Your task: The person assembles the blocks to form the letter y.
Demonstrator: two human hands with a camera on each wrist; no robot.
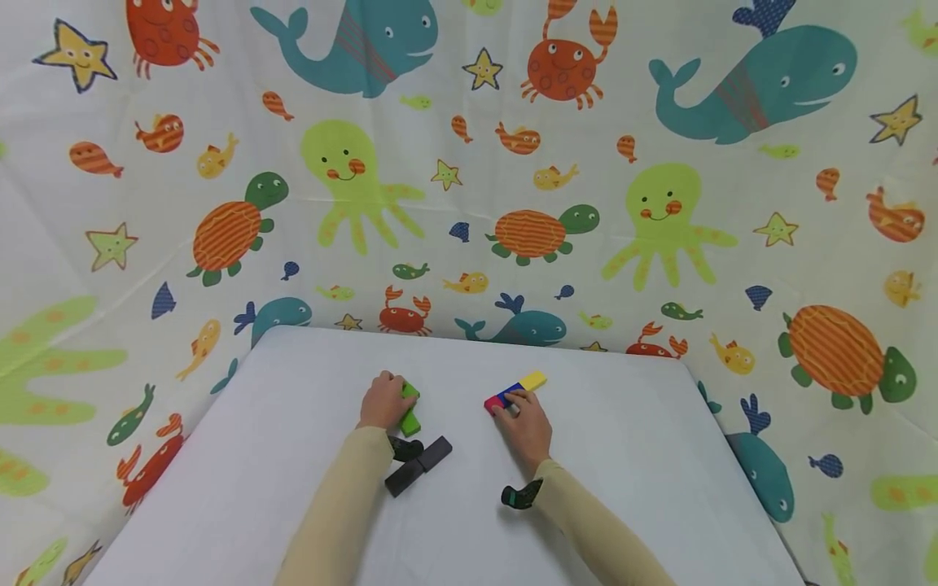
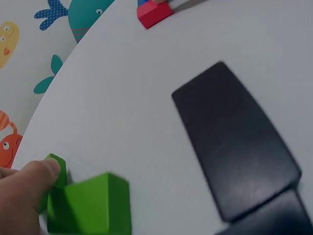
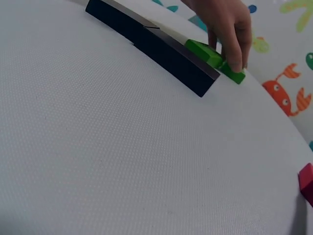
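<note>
Two green blocks lie end to end at an angle on the left side of the table. My left hand [image 1: 384,400] pinches the farther green block [image 2: 57,171], its thumb pressed on it in the left wrist view. The nearer green block [image 1: 410,422] sits right against it. To the right, a red block [image 1: 493,404], a blue block [image 1: 510,393] and a yellow block [image 1: 533,380] form a slanted row. My right hand [image 1: 528,427] curls over the red and blue end of this row, thumb at the red block and forefinger by the blue one.
Two black blocks [image 1: 419,466] lie end to end between my forearms, close to the left wrist camera [image 1: 405,448]. The white table [image 1: 623,456] ends at the back against a curtain [image 1: 469,187] printed with sea animals.
</note>
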